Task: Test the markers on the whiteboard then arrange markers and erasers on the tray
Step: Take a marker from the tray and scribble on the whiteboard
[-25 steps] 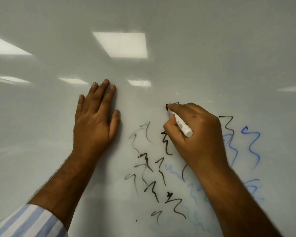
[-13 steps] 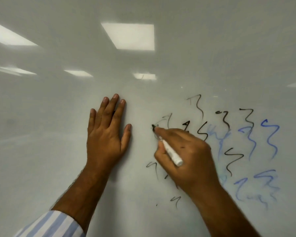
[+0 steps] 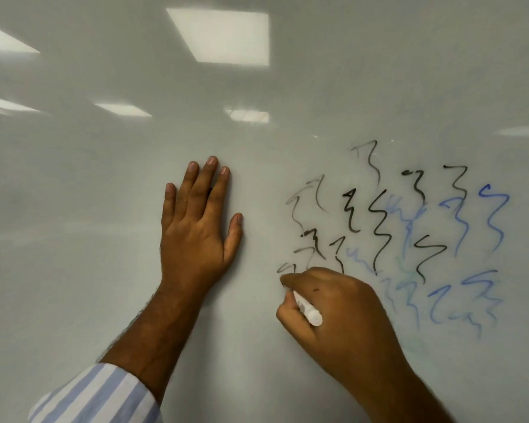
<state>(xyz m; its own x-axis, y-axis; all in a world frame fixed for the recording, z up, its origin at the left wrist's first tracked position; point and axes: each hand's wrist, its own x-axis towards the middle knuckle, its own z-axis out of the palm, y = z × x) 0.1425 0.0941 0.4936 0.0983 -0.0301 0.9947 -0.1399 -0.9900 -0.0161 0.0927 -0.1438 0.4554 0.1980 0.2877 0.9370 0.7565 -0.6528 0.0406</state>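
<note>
While your left hand (image 3: 196,227) presses flat, fingers straight, on the glossy whiteboard (image 3: 104,178), your right hand (image 3: 339,315) pinches the white marker (image 3: 307,309), tip pointing far-left at the board.

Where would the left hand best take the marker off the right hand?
Probably by the white rear end, the only part sticking clear of the right hand. Come from below-left of it: the marker slants, tip up against the whiteboard and hidden by fingers. The left hand lies flat nearby.
</note>
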